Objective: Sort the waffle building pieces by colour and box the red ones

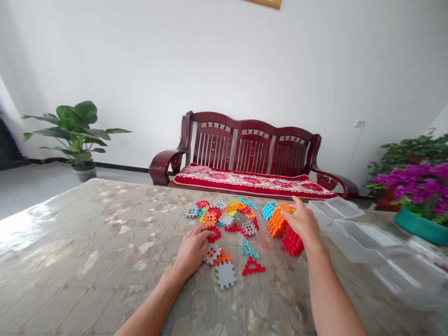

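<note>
My left hand (192, 247) lies on the table with its fingers curled together at a red notched tile (214, 234). Just below its fingertips are a grey window tile (212, 253), an orange tile (224, 257) and a flat grey square tile (226, 274). My right hand (304, 224) is at the orange tile stack (277, 224), thumb and forefinger apart at its upper right side. A bit of yellow-green shows between those fingers; the rest is hidden. Beside that stack stand a blue stack (269, 210) and a red stack (293, 241).
A mixed tile heap (231, 218) lies between my hands. Nearer are a blue triangle (249, 248) and a red triangle (253, 266). Clear plastic boxes (360, 238) stand at the right, near a flowerpot (420, 226). Behind the table is a wooden bench (250, 144).
</note>
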The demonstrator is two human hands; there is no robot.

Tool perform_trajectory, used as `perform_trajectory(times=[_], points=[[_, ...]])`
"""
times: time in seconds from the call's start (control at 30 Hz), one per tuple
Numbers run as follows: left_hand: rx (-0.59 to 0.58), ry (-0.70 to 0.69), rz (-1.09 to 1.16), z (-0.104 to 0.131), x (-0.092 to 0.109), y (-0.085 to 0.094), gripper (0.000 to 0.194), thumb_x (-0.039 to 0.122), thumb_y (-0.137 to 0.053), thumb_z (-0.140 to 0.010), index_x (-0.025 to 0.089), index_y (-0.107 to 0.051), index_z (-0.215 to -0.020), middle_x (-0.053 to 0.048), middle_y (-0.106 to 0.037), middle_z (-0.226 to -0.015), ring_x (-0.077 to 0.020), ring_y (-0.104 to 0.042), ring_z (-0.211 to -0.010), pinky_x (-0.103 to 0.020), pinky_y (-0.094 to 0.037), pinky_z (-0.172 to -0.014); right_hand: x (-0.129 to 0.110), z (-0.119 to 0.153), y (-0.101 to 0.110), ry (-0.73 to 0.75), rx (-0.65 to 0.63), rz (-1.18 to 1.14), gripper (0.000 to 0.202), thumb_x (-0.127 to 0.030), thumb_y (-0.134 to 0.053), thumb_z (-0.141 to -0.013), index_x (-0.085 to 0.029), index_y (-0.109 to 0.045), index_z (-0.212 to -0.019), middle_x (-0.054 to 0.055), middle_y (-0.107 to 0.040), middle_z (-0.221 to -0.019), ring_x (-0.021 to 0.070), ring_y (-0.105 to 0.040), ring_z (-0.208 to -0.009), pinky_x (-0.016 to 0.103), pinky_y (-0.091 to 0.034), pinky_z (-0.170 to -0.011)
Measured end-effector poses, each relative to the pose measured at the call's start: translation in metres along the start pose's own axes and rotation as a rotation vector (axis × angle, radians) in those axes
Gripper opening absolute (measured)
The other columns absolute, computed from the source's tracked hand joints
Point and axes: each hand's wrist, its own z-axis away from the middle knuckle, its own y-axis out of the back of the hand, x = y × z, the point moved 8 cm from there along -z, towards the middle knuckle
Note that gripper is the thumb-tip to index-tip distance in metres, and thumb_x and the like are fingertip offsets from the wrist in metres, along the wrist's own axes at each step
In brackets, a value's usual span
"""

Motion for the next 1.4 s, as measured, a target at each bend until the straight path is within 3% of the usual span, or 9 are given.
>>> perform_trajectory(times=[0.23,0.4,0.6,0.7,0.83,0.93,1.07,1.23,1.4], points=[[0.013,0.0,0.02,0.0,-0.001,0.001,0.041,0.01,-0.044,-0.08,0.027,-0.074,-0.102,-0.004,-0.067,-0.117,-0.0204,-0.059,-0.112,-0.037,-0.042,-0.102,0.004,-0.001,-0.008,-0.004,-0.032,0.056,0.07,-0.04,-0.059,-0.076,-0.022,-0.042,-0.141,0.008,-0.065,-0.122,0.0291,-0.06,-0.109,0.039,-0.044,-0.092],[0.023,0.051,0.087,-0.001,-0.008,-0.001,0.039,0.009,-0.043,-0.079,0.023,-0.074,-0.098,-0.005,-0.067,-0.117,-0.0196,-0.058,-0.113,-0.035,-0.042,-0.102,-0.022,0.003,-0.01,0.137,0.016,-0.079,0.058,-0.034,-0.057,-0.078,-0.022,-0.051,-0.134,0.005,-0.067,-0.12,0.025,-0.06,-0.109,0.036,-0.043,-0.096],[0.072,0.099,0.14,-0.002,-0.014,0.003,0.039,0.007,-0.043,-0.078,0.022,-0.074,-0.095,-0.005,-0.068,-0.114,-0.0184,-0.061,-0.107,-0.034,-0.044,-0.101,-0.087,0.039,-0.065,0.414,-0.145,-0.168,0.038,-0.023,-0.053,-0.081,-0.023,-0.065,-0.118,0.004,-0.067,-0.119,0.0215,-0.058,-0.111,0.034,-0.041,-0.101],[0.068,0.096,0.132,-0.002,-0.014,0.003,0.038,0.008,-0.044,-0.079,0.022,-0.074,-0.096,-0.005,-0.068,-0.114,-0.0185,-0.061,-0.107,-0.034,-0.044,-0.101,-0.113,0.064,-0.092,0.524,-0.178,-0.17,0.039,-0.021,-0.054,-0.083,-0.022,-0.063,-0.121,0.005,-0.065,-0.123,0.0222,-0.054,-0.117,0.036,-0.038,-0.105],[0.052,0.077,0.111,-0.002,-0.012,0.001,0.038,0.006,-0.045,-0.077,0.022,-0.074,-0.096,-0.005,-0.069,-0.111,-0.0187,-0.059,-0.11,-0.034,-0.043,-0.101,-0.133,0.087,-0.117,0.69,-0.201,-0.159,0.049,-0.022,-0.056,-0.084,-0.022,-0.054,-0.133,0.005,-0.056,-0.136,0.0221,-0.046,-0.127,0.039,-0.032,-0.111],[0.043,0.06,0.106,-0.002,-0.013,-0.001,0.038,0.005,-0.046,-0.076,0.022,-0.074,-0.095,-0.005,-0.07,-0.109,-0.0186,-0.059,-0.11,-0.034,-0.042,-0.101,-0.136,0.089,-0.128,0.713,-0.176,-0.099,0.052,-0.025,-0.059,-0.084,-0.019,-0.05,-0.136,0.007,-0.053,-0.139,0.024,-0.041,-0.13,0.041,-0.029,-0.113],[0.044,0.049,0.112,-0.002,-0.015,-0.004,0.038,0.006,-0.046,-0.077,0.023,-0.074,-0.096,-0.004,-0.07,-0.11,-0.0179,-0.06,-0.108,-0.033,-0.043,-0.1,-0.138,0.089,-0.134,0.715,-0.169,-0.067,0.047,-0.027,-0.06,-0.085,-0.022,-0.054,-0.131,0.007,-0.056,-0.135,0.0247,-0.042,-0.129,0.043,-0.031,-0.111],[0.053,0.04,0.112,-0.002,-0.016,-0.003,0.039,0.005,-0.045,-0.077,0.022,-0.074,-0.096,-0.004,-0.07,-0.109,-0.0177,-0.061,-0.106,-0.033,-0.042,-0.1,-0.141,0.094,-0.127,0.721,-0.162,-0.07,0.023,-0.025,-0.058,-0.086,-0.024,-0.066,-0.109,0.005,-0.067,-0.115,0.0221,-0.054,-0.112,0.037,-0.039,-0.101],[0.052,0.045,0.122,-0.002,-0.016,-0.003,0.038,0.005,-0.046,-0.076,0.023,-0.074,-0.095,-0.004,-0.071,-0.107,-0.0174,-0.061,-0.105,-0.033,-0.043,-0.099,-0.137,0.096,-0.121,0.655,-0.141,-0.087,0.02,-0.026,-0.052,-0.09,-0.025,-0.067,-0.102,0.004,-0.069,-0.106,0.0203,-0.058,-0.103,0.033,-0.04,-0.095]])
